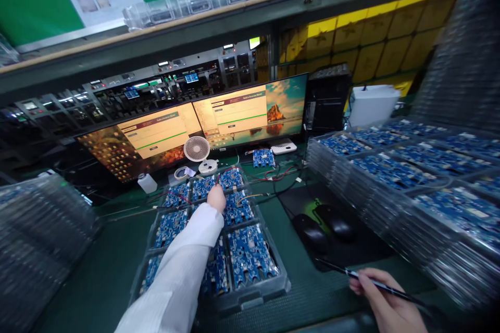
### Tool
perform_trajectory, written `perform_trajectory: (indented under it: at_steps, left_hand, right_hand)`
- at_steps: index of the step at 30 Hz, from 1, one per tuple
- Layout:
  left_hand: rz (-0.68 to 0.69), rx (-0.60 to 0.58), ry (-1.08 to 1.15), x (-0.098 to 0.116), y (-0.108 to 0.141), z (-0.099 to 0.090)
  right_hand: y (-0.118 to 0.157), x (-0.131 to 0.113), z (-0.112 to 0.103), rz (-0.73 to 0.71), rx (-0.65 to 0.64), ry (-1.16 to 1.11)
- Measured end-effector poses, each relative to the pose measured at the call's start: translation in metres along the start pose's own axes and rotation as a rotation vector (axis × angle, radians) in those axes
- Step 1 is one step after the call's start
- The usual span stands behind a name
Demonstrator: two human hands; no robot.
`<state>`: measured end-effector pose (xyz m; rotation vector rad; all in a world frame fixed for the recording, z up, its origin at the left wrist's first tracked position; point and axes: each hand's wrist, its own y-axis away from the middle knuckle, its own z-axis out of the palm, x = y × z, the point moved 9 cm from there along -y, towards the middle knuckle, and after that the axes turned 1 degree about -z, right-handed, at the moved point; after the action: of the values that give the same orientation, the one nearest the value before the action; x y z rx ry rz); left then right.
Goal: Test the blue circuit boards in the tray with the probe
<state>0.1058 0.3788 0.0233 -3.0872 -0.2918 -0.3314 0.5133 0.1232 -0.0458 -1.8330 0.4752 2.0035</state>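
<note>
My left hand (pixel 216 198) reaches over a clear plastic tray (pixel 284 282) of blue circuit boards (pixel 252 251). Its fingers are closed near the boards in the far row, and thin wires run close by. What they pinch is too small to make out. Down at the lower right, my right hand (pixel 385 296) grips a slim black pen-like tool (pixel 353 273) with a pale band, its tip pointing left beside the mouse pad (pixel 289 203). Two black mice, one a left mouse (pixel 310 232) and one a right mouse (pixel 335 221), lie on that pad.
Tall stacked trays of boards (pixel 390 171) line the right side, and another tray stack (pixel 42 244) stands at left. Behind are two monitors (pixel 250 109), a small fan (pixel 196 149), a white bottle (pixel 147 183) and a single circuit board (pixel 263 157) with cables.
</note>
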Motion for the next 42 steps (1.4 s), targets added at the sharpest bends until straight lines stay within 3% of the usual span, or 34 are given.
perform_trajectory:
  at_steps: [8,14,19,25,30,35,42]
  left_hand:
    - [0.03,0.053,0.061,0.019,0.011,-0.006]
    - [0.257,-0.074,0.091,0.047,0.045,-0.001]
    - [0.322,-0.13,0.078,0.058,0.06,0.008]
    - [0.288,-0.108,0.135,0.06,0.061,0.004]
    - [0.364,-0.185,0.298,0.063,0.109,-0.007]
    - [0.353,-0.264,0.523,0.057,0.157,0.008]
    - [0.324,-0.227,0.609,0.045,0.172,0.031]
  right_hand:
    - [0.001,0.004,-0.002,-0.029,-0.02,0.022]
    - [0.001,0.003,0.0,-0.04,-0.03,0.019]
    - [0.0,0.006,-0.002,-0.024,-0.022,0.025]
    - [0.002,0.001,-0.001,-0.041,-0.008,0.018]
    - [0.003,-0.005,0.0,-0.042,0.005,0.022]
    - [0.003,-0.004,0.0,-0.031,-0.007,0.019]
    - [0.005,-0.009,-0.001,-0.031,0.018,0.025]
